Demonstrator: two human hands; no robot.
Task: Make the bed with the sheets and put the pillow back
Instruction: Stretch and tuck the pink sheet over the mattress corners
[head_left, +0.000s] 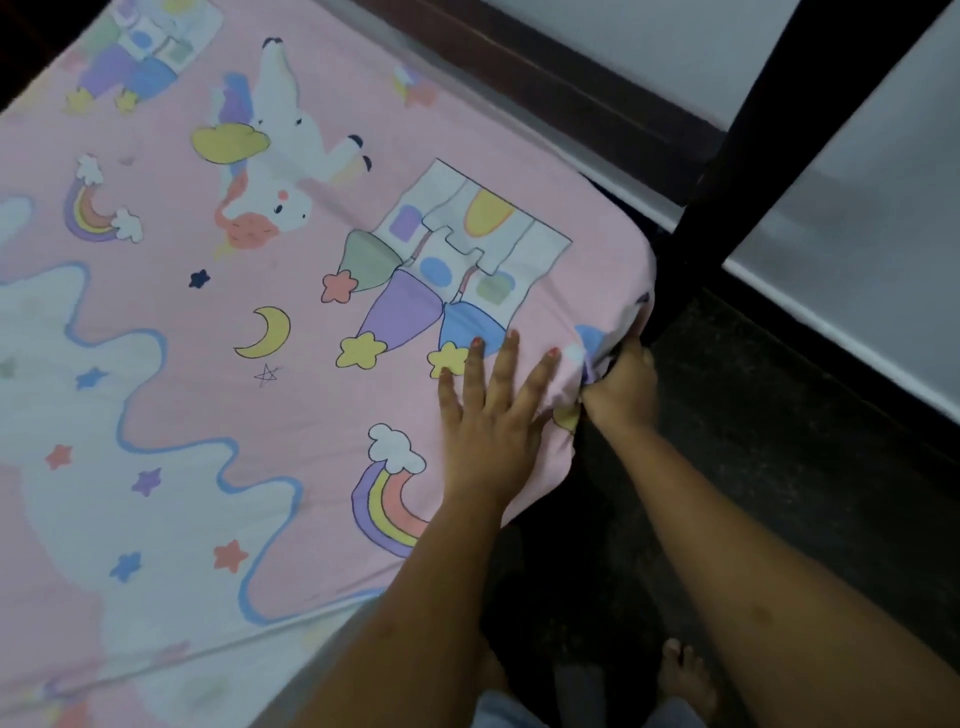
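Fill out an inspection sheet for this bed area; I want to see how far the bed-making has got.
Surface: bed top covered by the pink printed sheet, mostly smooth, bunched at the near right corner.
Job's things: sheet on the bed; no pillow in view.
Clutter: nothing seen.
Hands: left hand lies flat on the sheet, fingers spread, beside the corner; right hand grips the bunched sheet at the corner's edge.
Cables: nothing seen.
Surroundings: dark post beyond the corner, pale wall behind it, dark floor, the person's bare foot on it.
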